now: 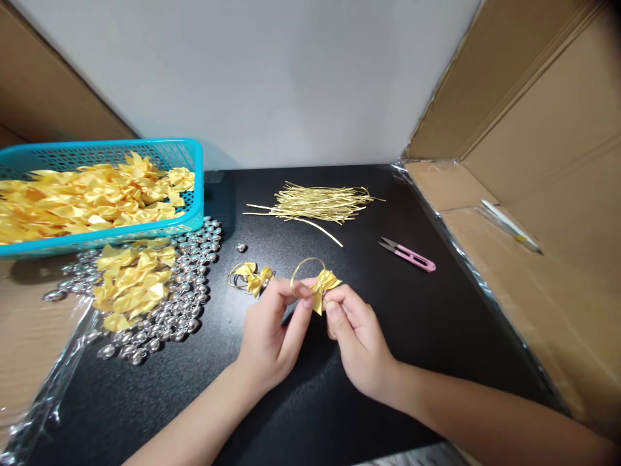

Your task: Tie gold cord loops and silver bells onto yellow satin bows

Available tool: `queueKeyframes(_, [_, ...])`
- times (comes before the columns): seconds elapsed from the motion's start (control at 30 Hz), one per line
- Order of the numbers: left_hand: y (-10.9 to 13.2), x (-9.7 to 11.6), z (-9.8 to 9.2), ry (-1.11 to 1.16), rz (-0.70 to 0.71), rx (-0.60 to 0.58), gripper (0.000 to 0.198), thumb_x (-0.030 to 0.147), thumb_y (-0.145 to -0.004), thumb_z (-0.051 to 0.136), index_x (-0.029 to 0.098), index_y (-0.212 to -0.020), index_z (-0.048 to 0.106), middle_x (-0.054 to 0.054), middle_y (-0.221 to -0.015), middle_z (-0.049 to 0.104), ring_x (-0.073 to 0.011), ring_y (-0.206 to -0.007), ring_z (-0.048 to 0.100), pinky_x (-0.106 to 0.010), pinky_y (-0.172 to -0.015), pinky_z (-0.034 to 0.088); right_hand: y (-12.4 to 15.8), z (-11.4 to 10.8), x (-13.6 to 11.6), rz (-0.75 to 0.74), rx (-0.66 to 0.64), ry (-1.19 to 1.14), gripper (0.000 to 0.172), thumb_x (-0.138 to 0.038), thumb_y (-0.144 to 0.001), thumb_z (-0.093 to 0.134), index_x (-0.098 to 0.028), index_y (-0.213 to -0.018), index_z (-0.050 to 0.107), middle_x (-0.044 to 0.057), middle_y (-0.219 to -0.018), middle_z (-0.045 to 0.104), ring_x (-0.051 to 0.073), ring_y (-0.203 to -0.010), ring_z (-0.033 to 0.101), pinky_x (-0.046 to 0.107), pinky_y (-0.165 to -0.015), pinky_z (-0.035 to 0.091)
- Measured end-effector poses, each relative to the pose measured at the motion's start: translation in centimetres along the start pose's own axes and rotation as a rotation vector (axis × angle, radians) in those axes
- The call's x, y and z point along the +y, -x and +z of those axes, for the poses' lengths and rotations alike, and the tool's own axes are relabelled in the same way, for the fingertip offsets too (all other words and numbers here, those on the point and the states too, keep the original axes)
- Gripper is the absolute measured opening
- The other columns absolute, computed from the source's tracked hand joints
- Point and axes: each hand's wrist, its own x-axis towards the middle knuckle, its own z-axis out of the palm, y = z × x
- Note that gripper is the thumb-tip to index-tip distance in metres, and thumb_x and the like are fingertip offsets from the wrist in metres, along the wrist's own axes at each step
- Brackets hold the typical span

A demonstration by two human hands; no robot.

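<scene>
Between my two hands is a yellow ribbon bow (326,282) with a looped gold cord (309,260) rising from it. My left hand (277,330) pinches the cord side of the bow between thumb and fingers. From the other side, my right hand (356,336) closes thumb and forefinger at the bow's lower edge. What lies under the fingertips is hidden. Just beyond my left hand, yellow bows with gold cord loops (255,278) lie on the black table (301,421).
A blue basket (200,188) of yellow bows stands at the left. Before it lie loose bows (138,285) among silver bells (182,320); a single bell (241,247) sits apart. Gold cords (320,203) are heaped at the back. Pink thread snips (410,254) and a white pen-like tool (509,224) are right.
</scene>
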Motion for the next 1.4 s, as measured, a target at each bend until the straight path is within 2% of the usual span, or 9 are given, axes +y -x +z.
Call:
queueKeyframes(0.3, [-0.3,0.3,-0.2,-0.106,0.115,0.0,0.019,0.005,-0.09,0.054,0.021,-0.1,0.052,-0.005,-0.098,0.074,-0.0096,-0.077,0.071,-0.017,-0.076,0.056,0.1,0.1,0.4,0.049,-0.026,-0.204,0.025,-0.04,-0.1,0.045,-0.021,-0.083,0.051,-0.007,-0.061,0.038,0.007,-0.052,0.034,0.023,-0.051,0.03])
queueKeyframes(0.47, [-0.5,0.5,-0.3,-0.146,0.158,-0.005,0.02,0.004,-0.088,0.054,0.02,-0.099,0.054,-0.005,-0.095,0.074,-0.0114,-0.083,0.072,-0.016,-0.076,0.055,0.1,0.1,0.6,0.089,-0.034,-0.249,0.026,-0.042,-0.099,0.047,-0.021,-0.084,0.052,-0.008,-0.058,0.035,0.007,-0.05,0.032,0.022,-0.05,0.03])
queueKeyframes(0.83, [-0.9,0.8,-0.4,-0.175,0.171,-0.033,0.015,0.006,-0.088,0.056,0.02,-0.094,0.056,-0.002,-0.088,0.073,-0.0112,-0.081,0.072,-0.016,-0.074,0.054,-0.2,0.1,0.2,0.143,-0.04,-0.353,0.027,-0.044,-0.097,0.05,-0.02,-0.085,0.054,-0.01,-0.055,0.032,0.006,-0.046,0.026,0.02,-0.046,0.027])
queueKeyframes(0.9, [-0.9,0.9,-0.3,-0.128,0.129,-0.033,0.013,0.008,-0.089,0.057,0.021,-0.094,0.057,-0.003,-0.09,0.074,-0.0126,-0.084,0.073,-0.018,-0.075,0.055,-0.4,0.0,-0.1,0.163,-0.052,-0.382,0.029,-0.045,-0.096,0.051,-0.019,-0.084,0.054,-0.01,-0.055,0.031,0.006,-0.046,0.024,0.021,-0.045,0.025])
queueKeyframes(0.97, [-1.0,0.9,-0.1,-0.01,0.012,-0.011,0.01,0.011,-0.092,0.056,0.021,-0.094,0.056,-0.006,-0.096,0.076,-0.015,-0.09,0.073,-0.021,-0.078,0.056,-0.6,-0.1,-0.4,0.201,-0.084,-0.416,0.03,-0.047,-0.095,0.052,-0.019,-0.086,0.053,-0.01,-0.056,0.03,0.006,-0.046,0.024,0.021,-0.045,0.023])
queueKeyframes(1.1, [-1.5,1.1,0.2,0.267,-0.234,0.059,0.004,0.019,-0.095,0.054,0.021,-0.091,0.053,-0.008,-0.097,0.077,-0.0179,-0.092,0.075,-0.027,-0.08,0.059,-0.9,-0.4,-0.7,0.263,-0.104,-0.364,0.026,-0.043,-0.092,0.054,-0.018,-0.085,0.052,-0.008,-0.057,0.039,0.007,-0.05,0.037,0.022,-0.05,0.033])
queueKeyframes(1.23, [-1.9,1.1,0.2,0.332,-0.295,0.097,0.008,0.025,-0.093,0.059,0.02,-0.089,0.054,-0.008,-0.095,0.078,-0.0194,-0.093,0.075,-0.03,-0.083,0.058,-1.2,-0.5,-0.6,0.275,-0.059,-0.264,0.024,-0.039,-0.09,0.056,-0.018,-0.081,0.051,-0.007,-0.057,0.046,0.008,-0.052,0.045,0.023,-0.054,0.04])
queueKeyframes(1.4, [-1.9,0.9,0.1,0.316,-0.307,0.132,0.009,0.026,-0.092,0.06,0.019,-0.09,0.055,-0.01,-0.099,0.077,-0.0199,-0.094,0.074,-0.03,-0.083,0.059,-1.3,-0.7,-0.8,0.259,-0.059,-0.271,0.024,-0.041,-0.09,0.054,-0.016,-0.089,0.056,-0.004,-0.061,0.053,0.01,-0.055,0.05,0.024,-0.058,0.043])
